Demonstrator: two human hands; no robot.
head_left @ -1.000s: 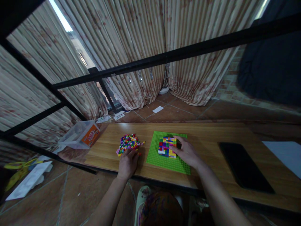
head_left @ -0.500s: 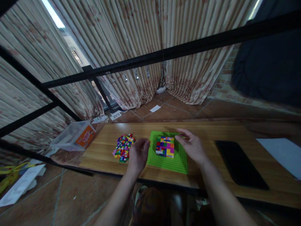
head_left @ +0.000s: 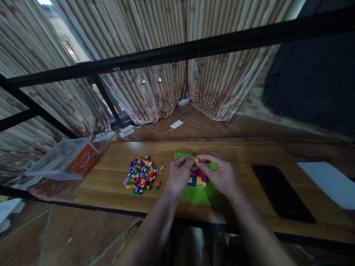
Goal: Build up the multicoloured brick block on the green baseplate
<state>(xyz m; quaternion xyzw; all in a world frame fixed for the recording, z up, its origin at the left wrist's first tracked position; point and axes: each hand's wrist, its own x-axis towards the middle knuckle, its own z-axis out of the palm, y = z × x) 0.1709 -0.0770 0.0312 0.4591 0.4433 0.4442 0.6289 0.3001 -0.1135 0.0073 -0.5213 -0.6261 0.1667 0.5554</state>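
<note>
A small yellow toy brick (head_left: 196, 160) shows between my fingertips, above a block of toy bricks (head_left: 200, 180) in many colours. My left hand (head_left: 179, 173) is closed in a pinch on the brick from the left. From the other side, the thumb and fingers of my right hand (head_left: 221, 173) also close on it. The built block sits on a green studded baseplate (head_left: 195, 195), and my hands hide much of its top and back. To the left lies a pile of loose toy bricks (head_left: 142, 173).
A clear plastic box (head_left: 55, 162) with an orange label stands beyond the table's left end. On the wooden table (head_left: 235, 218), a black flat device (head_left: 281, 194) and a white sheet (head_left: 327, 183) lie to the right. A dark rail (head_left: 166, 57) runs across behind.
My left hand has moved right, from beside the pile to above the block, bringing the yellow brick. My right hand has closed in from the right to meet it. The view has shifted slightly.
</note>
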